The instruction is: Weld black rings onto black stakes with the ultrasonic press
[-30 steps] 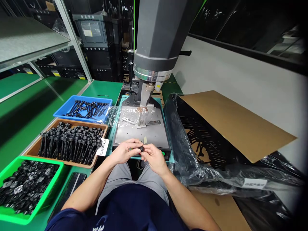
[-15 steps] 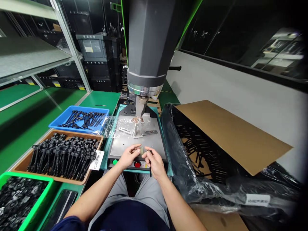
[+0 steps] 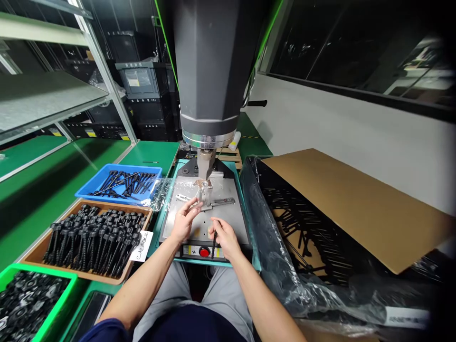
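Observation:
My right hand (image 3: 225,238) is closed on a thin black plastic rod (image 3: 214,246), which points down over the front edge of the machine's metal base plate (image 3: 231,225). My left hand (image 3: 184,220) reaches forward with its fingers stretched and apart, and its fingertips are close to the small metal fixture (image 3: 205,191). Whether those fingertips touch the fixture is unclear. Right above the fixture stands the metal horn (image 3: 205,164) of a large grey press head (image 3: 210,71). Clear plastic film (image 3: 167,190) lies across the plate's left part.
At the left stand a blue tray (image 3: 83,192) of black rods, an orange-brown tray (image 3: 76,271) packed with capped rods, and a green bin (image 3: 62,306) of small black parts. On the right, cardboard (image 3: 352,199) partly covers a plastic-lined box of rods. A red button (image 3: 204,252) sits in front.
My left hand has moved forward from near the right hand to the fixture, its fingers spreading. The right hand keeps the black rod and has shifted slightly left. The view has shifted a little.

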A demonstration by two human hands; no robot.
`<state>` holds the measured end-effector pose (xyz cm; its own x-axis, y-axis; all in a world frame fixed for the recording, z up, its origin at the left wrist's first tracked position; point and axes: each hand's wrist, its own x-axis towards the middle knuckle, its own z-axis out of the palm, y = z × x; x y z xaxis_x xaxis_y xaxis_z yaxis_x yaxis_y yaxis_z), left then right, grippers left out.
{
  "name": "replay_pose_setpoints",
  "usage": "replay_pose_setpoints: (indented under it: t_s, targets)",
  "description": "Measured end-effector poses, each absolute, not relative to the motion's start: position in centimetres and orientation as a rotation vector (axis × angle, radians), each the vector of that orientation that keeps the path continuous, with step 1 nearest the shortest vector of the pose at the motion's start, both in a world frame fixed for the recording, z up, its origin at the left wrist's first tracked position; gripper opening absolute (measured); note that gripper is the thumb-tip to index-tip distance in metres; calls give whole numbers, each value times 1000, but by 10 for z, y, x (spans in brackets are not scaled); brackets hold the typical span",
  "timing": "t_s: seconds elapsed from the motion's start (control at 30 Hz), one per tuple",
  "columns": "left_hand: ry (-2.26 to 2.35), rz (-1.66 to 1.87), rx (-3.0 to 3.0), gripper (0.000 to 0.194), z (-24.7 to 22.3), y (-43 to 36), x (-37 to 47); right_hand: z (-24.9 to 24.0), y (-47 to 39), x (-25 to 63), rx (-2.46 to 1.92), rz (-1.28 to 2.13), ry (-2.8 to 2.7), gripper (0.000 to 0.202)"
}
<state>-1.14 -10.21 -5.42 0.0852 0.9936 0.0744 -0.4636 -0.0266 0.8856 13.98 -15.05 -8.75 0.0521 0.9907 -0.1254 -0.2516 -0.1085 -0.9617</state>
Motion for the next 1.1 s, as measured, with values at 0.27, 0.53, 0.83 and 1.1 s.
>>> replay_pose_setpoints:
  t_s: [0.27,0.53,0.83,1.1]
  targets:
    - [754,1462,646,43,-30,-111,-30,-104,-129,134,-1078,1480,-837,55]
    - [737,1471,574,46,-24,-121,-36,-73,-84,130,-1217,830,-1291,37]
    - [719,1463,538,45,-18,-118,-41,-56,-43,124,-1252,452,-1256,40]
    - [704,1475,526,45,-20,-107,-45,-53,-14,120,-1283,685,-1201,41]
